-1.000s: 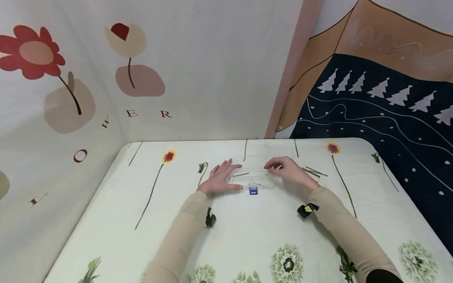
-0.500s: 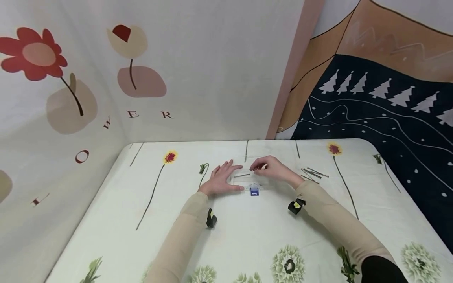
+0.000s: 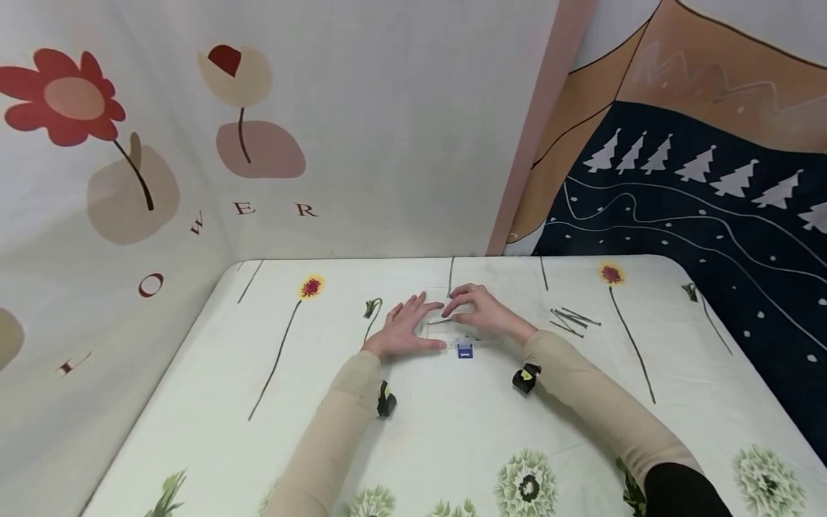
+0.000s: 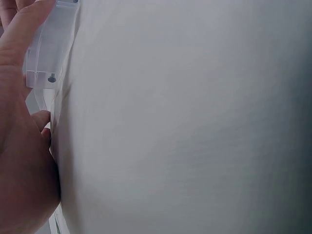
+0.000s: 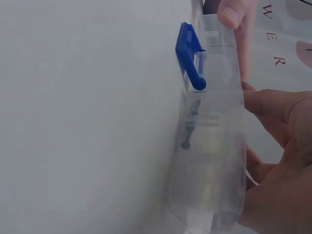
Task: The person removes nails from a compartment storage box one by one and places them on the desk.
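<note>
A clear plastic box (image 5: 214, 131) with a blue latch (image 5: 187, 56) lies on the table. My left hand (image 3: 403, 330) holds its left end, thumb along the front side and fingers spread toward the back. In the left wrist view the thumb (image 4: 22, 34) lies along the clear wall. My right hand (image 3: 481, 310) is over the box, fingers bent; a gap shows between thumb and index finger, their tips right at a nail (image 3: 439, 322) in the box's left part. Through the front wall more nails (image 5: 187, 136) show, partly blurred.
Several loose nails (image 3: 573, 318) lie in a small pile on the table to the right of the box. The table is covered by a white cloth (image 3: 452, 424) printed with flowers. Patterned curtains (image 3: 388, 129) hang behind it.
My right hand has moved left across the box to the nail, its thumb and index finger now a little apart. The pile at right shows more fully. The left hand stays in place.
</note>
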Demonstrator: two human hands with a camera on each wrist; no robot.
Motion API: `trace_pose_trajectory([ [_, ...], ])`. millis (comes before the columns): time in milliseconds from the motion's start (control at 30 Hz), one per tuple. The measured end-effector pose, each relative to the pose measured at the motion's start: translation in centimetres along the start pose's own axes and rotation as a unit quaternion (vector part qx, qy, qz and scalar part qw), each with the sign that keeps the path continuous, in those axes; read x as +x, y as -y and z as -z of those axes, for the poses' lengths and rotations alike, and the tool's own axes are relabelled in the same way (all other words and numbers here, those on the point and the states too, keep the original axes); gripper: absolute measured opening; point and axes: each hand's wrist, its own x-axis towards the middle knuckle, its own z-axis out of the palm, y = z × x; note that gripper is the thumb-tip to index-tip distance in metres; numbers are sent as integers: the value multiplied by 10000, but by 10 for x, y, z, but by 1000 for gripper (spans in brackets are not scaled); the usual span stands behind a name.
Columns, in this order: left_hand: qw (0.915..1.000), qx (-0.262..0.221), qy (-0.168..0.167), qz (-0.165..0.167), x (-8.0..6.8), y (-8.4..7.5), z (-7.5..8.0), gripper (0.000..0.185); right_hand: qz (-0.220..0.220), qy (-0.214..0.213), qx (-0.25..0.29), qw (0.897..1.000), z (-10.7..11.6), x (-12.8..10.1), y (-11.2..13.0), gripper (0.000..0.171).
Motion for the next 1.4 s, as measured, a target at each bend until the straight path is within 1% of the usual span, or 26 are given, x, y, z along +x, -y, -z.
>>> trace_pose_trajectory([
  [233, 10000, 6, -19, -62, 1, 1, -1, 83, -282, 124, -223, 9993, -8, 8, 7, 17],
  [333, 10000, 20, -23, -33, 2, 2, -2, 84, -471, 188, -271, 9983, -9, 10, 11, 17],
  [500, 10000, 12, -18, -2, 3, 4, -4, 83, -950, 380, -255, 9944, -8, 13, 16, 17],
  [600, 10000, 10, -10, 14, 4, 5, -5, 83, -1085, 525, -308, 9922, -6, 17, 17, 17],
  [767, 10000, 13, -67, -32, 3, 5, -6, 83, -1020, 637, -441, 9918, -5, 20, 15, 15],
  [933, 9999, -8, -116, -44, 3, 5, -5, 83, -884, 546, -363, 9939, -5, 22, 11, 15],
  [1067, 10000, -35, -57, -25, 2, 4, -4, 83, -807, 418, -330, 9953, -7, 23, 9, 14],
  [1233, 10000, -35, -59, 20, 1, 4, -4, 82, -663, 291, -529, 9960, -11, 24, 10, 12],
  [1400, 10000, 17, -24, 60, 1, 3, -3, 83, -535, 262, -762, 9953, -12, 25, 10, 10],
])
